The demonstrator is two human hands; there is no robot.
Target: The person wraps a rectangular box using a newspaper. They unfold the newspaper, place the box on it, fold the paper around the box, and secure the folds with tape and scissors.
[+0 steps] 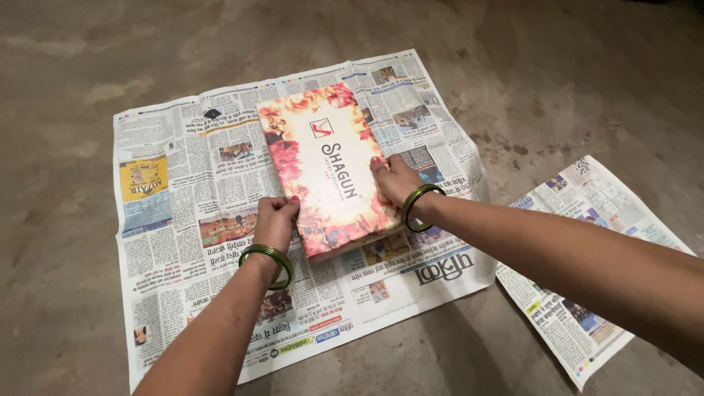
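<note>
On floor, centre: spread newspaper sheet [183, 220] — flat flame-patterned box [326, 169] lying on it
Left hand [276, 220]: fingers curled, gripping box's near-left edge
Right hand [396, 180]: fingers pressed on box's right edge
Far right: second newspaper sheet [587, 293]
Wrists: green bangles [268, 257]

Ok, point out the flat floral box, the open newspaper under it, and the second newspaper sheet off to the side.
flat floral box [330, 165]: head view, middle of its pale lid.
open newspaper [176, 213]: head view, bare left page.
second newspaper sheet [587, 220]: head view, its upper half on the floor.
</note>
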